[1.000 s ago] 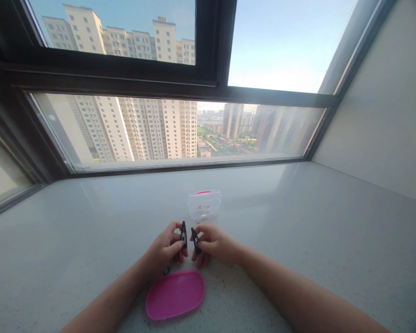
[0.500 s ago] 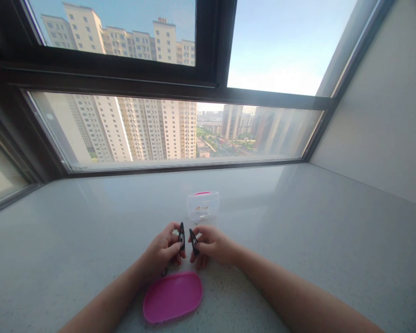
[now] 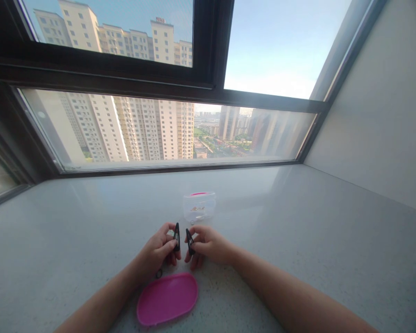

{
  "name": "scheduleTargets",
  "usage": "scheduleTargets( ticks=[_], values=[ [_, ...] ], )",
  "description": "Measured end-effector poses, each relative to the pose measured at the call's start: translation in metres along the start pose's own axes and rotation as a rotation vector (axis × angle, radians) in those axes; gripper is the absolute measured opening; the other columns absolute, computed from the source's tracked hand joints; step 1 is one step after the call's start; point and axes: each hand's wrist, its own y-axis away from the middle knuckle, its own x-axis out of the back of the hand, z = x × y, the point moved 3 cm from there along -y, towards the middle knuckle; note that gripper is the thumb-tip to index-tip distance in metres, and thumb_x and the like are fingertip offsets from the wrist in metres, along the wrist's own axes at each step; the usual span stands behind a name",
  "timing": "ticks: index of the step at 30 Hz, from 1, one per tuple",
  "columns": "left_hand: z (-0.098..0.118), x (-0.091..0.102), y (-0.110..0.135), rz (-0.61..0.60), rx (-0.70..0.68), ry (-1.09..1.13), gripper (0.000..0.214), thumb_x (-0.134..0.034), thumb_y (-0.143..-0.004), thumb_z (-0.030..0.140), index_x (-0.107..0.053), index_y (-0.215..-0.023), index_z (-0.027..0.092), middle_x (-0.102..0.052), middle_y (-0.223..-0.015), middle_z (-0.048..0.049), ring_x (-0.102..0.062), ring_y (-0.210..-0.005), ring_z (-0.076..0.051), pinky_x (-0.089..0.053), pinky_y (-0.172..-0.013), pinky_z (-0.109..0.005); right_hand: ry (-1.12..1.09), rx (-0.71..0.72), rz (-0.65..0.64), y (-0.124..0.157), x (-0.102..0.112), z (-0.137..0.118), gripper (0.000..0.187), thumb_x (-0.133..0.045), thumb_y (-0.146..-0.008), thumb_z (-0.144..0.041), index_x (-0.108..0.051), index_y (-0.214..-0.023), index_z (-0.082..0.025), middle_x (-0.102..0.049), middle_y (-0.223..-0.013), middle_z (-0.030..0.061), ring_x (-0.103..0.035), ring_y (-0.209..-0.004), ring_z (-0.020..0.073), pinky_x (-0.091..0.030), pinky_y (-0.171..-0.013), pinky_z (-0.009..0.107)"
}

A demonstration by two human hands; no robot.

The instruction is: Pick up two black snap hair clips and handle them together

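Between the fingers and thumb of my left hand (image 3: 161, 247) is a black snap hair clip (image 3: 177, 237), held nearly upright. My right hand (image 3: 208, 245) pinches a second black hair clip (image 3: 189, 241), tilted a little to the left at its top. The two clips face each other with a small gap between them. Below my hands lies a pink oval lid (image 3: 167, 299), its rim facing up. A small dark ring (image 3: 159, 274) rests by the lid's upper edge, near my left wrist. Beyond my hands stands a clear plastic container (image 3: 199, 206) with something pink at its top.
Everything lies on a pale speckled windowsill (image 3: 298, 240). A dark window frame (image 3: 180, 169) closes off the far side, and a white wall (image 3: 377, 115) rises on the right. A tiny ring-like item (image 3: 192, 223) sits in front of the container.
The whole view has shifted slightly, so hands and objects appear a little farther left. More of the dark ring shows beside my left wrist. Both clips stay in my hands.
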Motion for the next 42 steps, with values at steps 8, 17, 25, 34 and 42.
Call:
scheduleTargets(
  ticks=[8,17,25,34,42],
  values=[
    [-0.002,0.0009,-0.0008,0.007,0.007,-0.015,0.025,-0.047,-0.081,0.033,-0.039,-0.099,0.017,-0.062,-0.057,0.0015,-0.053,-0.042,-0.011,-0.041,-0.044,-0.021,0.006,0.01,-0.015,-0.0006,0.0004,0.0005,0.027,-0.057,-0.068,-0.024,-0.046,-0.092,-0.017,-0.066,-0.064,0.0012,-0.061,-0.046,0.0134,-0.047,-0.043,0.022],
    [-0.0008,-0.0013,0.0026,0.012,0.003,-0.026,0.02,-0.045,-0.082,0.028,-0.038,-0.098,0.018,-0.062,-0.059,0.0017,-0.054,-0.043,-0.011,-0.04,-0.043,-0.02,0.026,0.018,0.003,0.0013,0.0,0.0002,0.026,-0.057,-0.069,-0.025,-0.047,-0.091,-0.017,-0.066,-0.065,0.0015,-0.061,-0.046,0.0136,-0.048,-0.043,0.023],
    [0.0022,-0.0014,0.0023,0.017,-0.007,-0.043,0.019,-0.045,-0.082,0.028,-0.039,-0.098,0.018,-0.061,-0.06,0.0017,-0.054,-0.043,-0.011,-0.04,-0.043,-0.02,0.022,0.024,0.001,0.0009,-0.0003,-0.0008,0.023,-0.056,-0.069,-0.022,-0.047,-0.09,-0.016,-0.067,-0.065,0.0026,-0.061,-0.045,0.0132,-0.048,-0.042,0.022],
    [0.0011,-0.001,0.003,0.022,-0.008,-0.027,0.022,-0.046,-0.079,0.024,-0.04,-0.099,0.017,-0.061,-0.059,0.0016,-0.054,-0.044,-0.011,-0.041,-0.044,-0.021,0.031,0.008,0.009,0.0014,-0.0016,-0.0027,0.025,-0.056,-0.069,-0.023,-0.046,-0.091,-0.017,-0.066,-0.065,0.0018,-0.061,-0.045,0.0128,-0.048,-0.043,0.022],
    [0.0031,-0.0015,0.0025,0.017,-0.005,-0.051,0.02,-0.044,-0.08,0.023,-0.039,-0.099,0.017,-0.061,-0.06,0.0016,-0.055,-0.045,-0.011,-0.042,-0.045,-0.021,0.019,0.025,-0.003,0.0008,-0.0015,-0.0007,0.023,-0.055,-0.069,-0.022,-0.046,-0.09,-0.017,-0.067,-0.066,0.0021,-0.061,-0.045,0.0134,-0.047,-0.042,0.021]
  ],
)
